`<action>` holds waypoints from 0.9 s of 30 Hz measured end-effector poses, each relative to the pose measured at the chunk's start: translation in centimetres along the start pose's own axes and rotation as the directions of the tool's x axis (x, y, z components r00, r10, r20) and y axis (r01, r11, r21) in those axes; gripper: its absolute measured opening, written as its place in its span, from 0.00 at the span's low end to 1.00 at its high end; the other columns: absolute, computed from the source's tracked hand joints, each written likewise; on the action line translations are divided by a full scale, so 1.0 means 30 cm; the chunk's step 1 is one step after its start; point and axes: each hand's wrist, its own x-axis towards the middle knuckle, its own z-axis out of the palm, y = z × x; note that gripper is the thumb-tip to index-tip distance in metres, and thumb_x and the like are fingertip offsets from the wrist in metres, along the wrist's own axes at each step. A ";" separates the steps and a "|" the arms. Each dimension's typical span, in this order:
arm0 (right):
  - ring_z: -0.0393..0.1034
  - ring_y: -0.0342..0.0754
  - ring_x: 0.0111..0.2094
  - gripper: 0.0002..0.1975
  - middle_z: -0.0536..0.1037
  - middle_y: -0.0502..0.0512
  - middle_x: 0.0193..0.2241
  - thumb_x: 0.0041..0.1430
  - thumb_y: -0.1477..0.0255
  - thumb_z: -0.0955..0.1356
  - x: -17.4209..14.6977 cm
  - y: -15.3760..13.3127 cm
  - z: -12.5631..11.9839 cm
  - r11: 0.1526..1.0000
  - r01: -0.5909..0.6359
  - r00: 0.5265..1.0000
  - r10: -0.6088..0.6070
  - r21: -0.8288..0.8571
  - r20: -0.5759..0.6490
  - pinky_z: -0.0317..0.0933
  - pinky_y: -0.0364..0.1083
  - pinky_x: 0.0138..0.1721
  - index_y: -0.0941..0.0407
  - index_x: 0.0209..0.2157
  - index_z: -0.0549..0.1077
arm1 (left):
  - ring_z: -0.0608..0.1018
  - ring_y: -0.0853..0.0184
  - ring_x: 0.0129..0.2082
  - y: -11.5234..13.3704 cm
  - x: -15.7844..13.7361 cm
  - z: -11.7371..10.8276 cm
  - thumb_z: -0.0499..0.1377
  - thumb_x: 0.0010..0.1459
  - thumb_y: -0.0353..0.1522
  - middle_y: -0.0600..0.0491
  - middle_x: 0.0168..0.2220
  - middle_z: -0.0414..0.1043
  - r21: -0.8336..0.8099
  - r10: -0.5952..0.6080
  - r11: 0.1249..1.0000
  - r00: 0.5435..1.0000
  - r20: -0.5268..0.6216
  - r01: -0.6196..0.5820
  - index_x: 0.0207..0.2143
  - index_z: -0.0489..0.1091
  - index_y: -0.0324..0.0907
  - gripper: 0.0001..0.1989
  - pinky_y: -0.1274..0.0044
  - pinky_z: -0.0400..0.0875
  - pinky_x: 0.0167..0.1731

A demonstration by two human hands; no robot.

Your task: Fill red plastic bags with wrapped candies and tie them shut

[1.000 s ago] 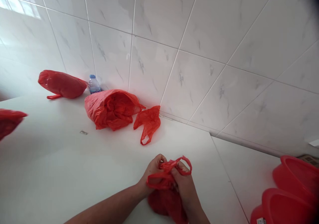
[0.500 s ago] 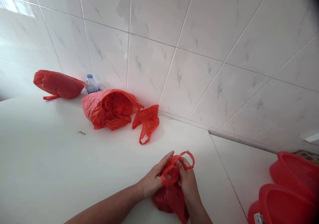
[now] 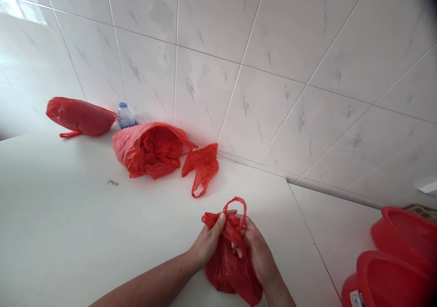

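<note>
A red plastic bag (image 3: pixel 227 270) with something inside sits on the white table near its front. Its neck is gathered between my two hands. My left hand (image 3: pixel 207 243) is closed on the neck, with the thumb pressed on the plastic and a red fold sticking out beyond it. My right hand (image 3: pixel 257 248) is on the bag's right side, fingers curled into the plastic near one handle loop. That loop stands up above both hands. What the bag holds is hidden.
Along the tiled wall lie a filled red bag (image 3: pixel 80 117), a clear bottle (image 3: pixel 124 115) with a blue cap, a large open bag (image 3: pixel 128 150) stuffed with red bags, and a flat red bag (image 3: pixel 202 166). Red plastic baskets (image 3: pixel 392 275) stand at right. A small scrap (image 3: pixel 112 182) lies at left.
My left thumb has come over onto the bag's neck, and the handle loops have shifted left and up. My right hand has turned, its fingers now lower on the plastic.
</note>
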 end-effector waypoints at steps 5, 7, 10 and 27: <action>0.58 0.39 0.19 0.21 0.67 0.48 0.16 0.58 0.53 0.64 -0.002 -0.013 -0.044 0.998 -0.035 0.999 0.036 -0.056 0.017 0.53 0.41 0.25 0.58 0.34 0.75 | 0.79 0.61 0.29 0.015 0.000 0.000 0.45 0.63 0.48 0.52 0.26 0.76 0.002 -0.027 1.000 0.997 0.075 0.027 0.59 0.57 0.39 0.29 0.67 0.71 0.37; 0.59 0.38 0.21 0.12 0.69 0.47 0.20 0.53 0.64 0.71 -0.001 -0.029 -0.047 0.987 -0.009 0.999 0.017 -0.163 0.047 0.53 0.40 0.25 0.56 0.36 0.74 | 0.78 0.62 0.32 0.024 -0.004 0.001 0.48 0.62 0.47 0.51 0.30 0.76 0.095 0.018 0.995 0.998 0.057 -0.023 0.54 0.64 0.40 0.25 0.68 0.71 0.38; 0.64 0.41 0.28 0.16 0.74 0.48 0.30 0.52 0.69 0.72 -0.002 -0.055 -0.036 0.982 0.016 1.000 -0.010 -0.189 0.030 0.58 0.41 0.30 0.52 0.43 0.69 | 0.76 0.62 0.39 0.035 -0.004 -0.002 0.51 0.62 0.44 0.50 0.38 0.75 0.239 0.143 0.959 0.989 0.042 -0.149 0.48 0.70 0.42 0.19 0.70 0.69 0.43; 0.66 0.43 0.30 0.08 0.72 0.48 0.29 0.51 0.69 0.69 -0.001 -0.083 -0.018 0.974 -0.123 0.990 0.134 -0.191 0.045 0.60 0.43 0.33 0.57 0.33 0.71 | 0.69 0.65 0.38 -0.001 -0.005 -0.012 0.55 0.55 0.25 0.51 0.38 0.63 0.783 0.446 0.426 0.858 0.254 -0.453 0.37 0.73 0.45 0.11 0.74 0.68 0.36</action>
